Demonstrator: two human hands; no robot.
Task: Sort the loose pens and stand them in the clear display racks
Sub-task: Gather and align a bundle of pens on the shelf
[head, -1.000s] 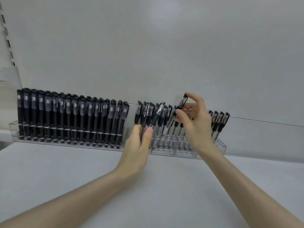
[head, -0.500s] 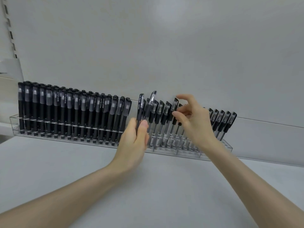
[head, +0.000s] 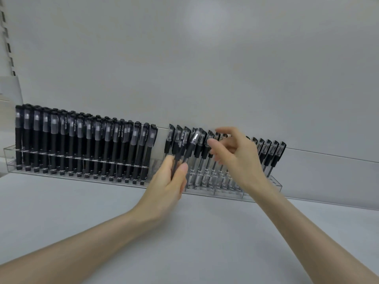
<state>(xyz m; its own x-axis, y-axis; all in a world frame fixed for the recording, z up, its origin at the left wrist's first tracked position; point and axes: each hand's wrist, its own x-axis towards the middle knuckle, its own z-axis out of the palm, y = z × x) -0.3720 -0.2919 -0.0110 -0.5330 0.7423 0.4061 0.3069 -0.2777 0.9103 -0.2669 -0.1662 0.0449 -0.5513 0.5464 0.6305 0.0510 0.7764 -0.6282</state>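
Inspecting two long racks of clear, rigid plastic, set end to end along the rear of a smooth white shelf (head: 102,222), against a plain pale back panel (head: 205,58). Finding the left rack (head: 9,158) packed with matte black pens (head: 88,144), slim and cylindrical, standing upright in close rows, with frosted grey bands below the black caps. Finding the right rack (head: 275,182) loaded with clear-barrelled pens (head: 270,152), black clipped caps uppermost, all leaning slightly rightward, with the far right end of the tray bare. Noting the left hand (head: 166,187), forearm stretching in from lower left, with thumb and fingers (head: 167,163) pinching the lower barrel of a loose pen (head: 189,148). Seeing that pen tilted rightward, cap up, crossing in front of the leftmost pens of the right rack. Possibly gripping a second pen alongside, but not resolving it clearly. Noting the right hand (head: 240,160), forearm stretching in from lower right, wrist raised over the middle of the right rack, fingers loosely curved and spread, thumb and forefinger parted at cap height, holding nothing visible. Finding the fingertips blurred, so not able to tell whether touching the caps. Losing sight of the middle pens of that rack behind the right hand and wrist. Observing a slotted metal upright (head: 8,48) at the far left edge.
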